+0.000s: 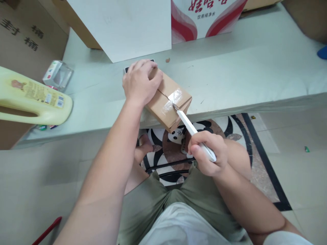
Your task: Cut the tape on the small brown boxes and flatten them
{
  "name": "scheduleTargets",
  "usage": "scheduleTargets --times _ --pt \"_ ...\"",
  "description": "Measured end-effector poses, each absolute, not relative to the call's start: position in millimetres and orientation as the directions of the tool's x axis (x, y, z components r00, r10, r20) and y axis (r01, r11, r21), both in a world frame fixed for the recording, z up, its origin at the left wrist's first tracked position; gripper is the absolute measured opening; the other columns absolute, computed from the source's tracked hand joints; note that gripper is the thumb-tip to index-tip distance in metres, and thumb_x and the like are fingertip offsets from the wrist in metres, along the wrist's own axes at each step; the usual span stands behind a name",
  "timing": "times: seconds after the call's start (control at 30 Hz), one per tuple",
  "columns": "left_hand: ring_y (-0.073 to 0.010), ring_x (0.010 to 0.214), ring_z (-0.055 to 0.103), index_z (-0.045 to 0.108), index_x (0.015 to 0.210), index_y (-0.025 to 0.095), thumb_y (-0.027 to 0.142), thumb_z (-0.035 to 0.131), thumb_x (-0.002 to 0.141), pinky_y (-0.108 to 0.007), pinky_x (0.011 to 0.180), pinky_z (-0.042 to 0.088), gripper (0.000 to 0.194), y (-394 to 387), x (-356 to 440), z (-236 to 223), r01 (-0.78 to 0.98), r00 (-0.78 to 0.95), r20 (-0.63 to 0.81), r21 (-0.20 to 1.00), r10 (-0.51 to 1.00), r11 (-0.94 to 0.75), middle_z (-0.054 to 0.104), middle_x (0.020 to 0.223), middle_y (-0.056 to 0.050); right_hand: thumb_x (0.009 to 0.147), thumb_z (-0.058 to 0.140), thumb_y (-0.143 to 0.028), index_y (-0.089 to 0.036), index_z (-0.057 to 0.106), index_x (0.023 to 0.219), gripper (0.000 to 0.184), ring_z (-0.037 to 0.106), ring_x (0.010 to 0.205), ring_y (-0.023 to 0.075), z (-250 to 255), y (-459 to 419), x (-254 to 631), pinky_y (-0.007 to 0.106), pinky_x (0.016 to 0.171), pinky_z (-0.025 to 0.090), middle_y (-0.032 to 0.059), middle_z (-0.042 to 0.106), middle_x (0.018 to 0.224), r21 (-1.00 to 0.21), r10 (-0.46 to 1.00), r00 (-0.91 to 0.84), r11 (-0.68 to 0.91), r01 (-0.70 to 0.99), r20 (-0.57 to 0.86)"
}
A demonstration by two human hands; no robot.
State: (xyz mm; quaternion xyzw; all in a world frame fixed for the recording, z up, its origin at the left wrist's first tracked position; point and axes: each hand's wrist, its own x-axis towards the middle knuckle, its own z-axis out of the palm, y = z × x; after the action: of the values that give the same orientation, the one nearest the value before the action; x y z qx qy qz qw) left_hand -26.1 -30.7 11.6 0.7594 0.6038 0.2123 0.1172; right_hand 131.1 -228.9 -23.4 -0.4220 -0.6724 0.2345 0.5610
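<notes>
A person's left hand [139, 80] holds down a small cardboard box [162, 108] at the front of a cloth-covered bench [255, 68], its grip spread over the far end with the thumb on top and the fingertips out of sight. The right hand [211, 153] has a closed grip around a white-handled knife [187, 124], the blade angled to the top seam beside a strip of clear tape [175, 96]; how deep the tip sits cannot be made out. The box's near end juts past the bench edge, and its underside is hidden. A dark-edged flat object [152, 61] peeks from behind the left hand, too covered to identify.

At left, a yellow bottle [46, 102] is cut off by the frame, near a clear plastic container [61, 75] and a brown carton [38, 37] printed with dark characters. A plain white carton [133, 27] stands behind the hands, partly overlapping a red-and-white drinking-water carton [206, 20], both cropped at the top. A blue object [323, 52] at the right edge shows only in part. Below, a panda face [176, 135] is partly hidden by the box, and a red stick-like item [48, 229] leaves the frame at lower left.
</notes>
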Motion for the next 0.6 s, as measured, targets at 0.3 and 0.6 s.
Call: scheduleTargets --times 0.3,0.6 --pt "-0.0297 0.149 0.039 0.067 0.125 0.043 0.055 0.044 0.089 -0.062 0.124 0.029 0.044 -28.7 -27.8 9.4 0.858 0.185 0.165 0.453 0.969 -0.242 0.069 0.137 0.008 0.089 0.054 -0.016 -0.025 0.051 0.079 0.014 0.046 0.045 0.0094 -22.4 -223.1 130.2 0.022 0.046 0.038 -0.0067 0.053 0.055 -0.711 0.777 -0.059 0.602 0.364 0.627" --pt "-0.0319 0.15 0.042 0.067 0.122 0.042 0.054 0.04 0.091 -0.062 0.122 0.031 0.042 -29.8 -27.0 10.3 0.87 0.195 0.173 0.425 0.966 -0.251 0.06 0.149 0.009 0.09 0.054 -0.016 -0.024 0.048 0.076 0.017 0.038 0.041 0.0074 -23.2 -215.6 119.6 0.021 0.044 0.033 -0.0083 0.044 0.052 -0.725 0.796 -0.013 0.558 0.403 0.605"
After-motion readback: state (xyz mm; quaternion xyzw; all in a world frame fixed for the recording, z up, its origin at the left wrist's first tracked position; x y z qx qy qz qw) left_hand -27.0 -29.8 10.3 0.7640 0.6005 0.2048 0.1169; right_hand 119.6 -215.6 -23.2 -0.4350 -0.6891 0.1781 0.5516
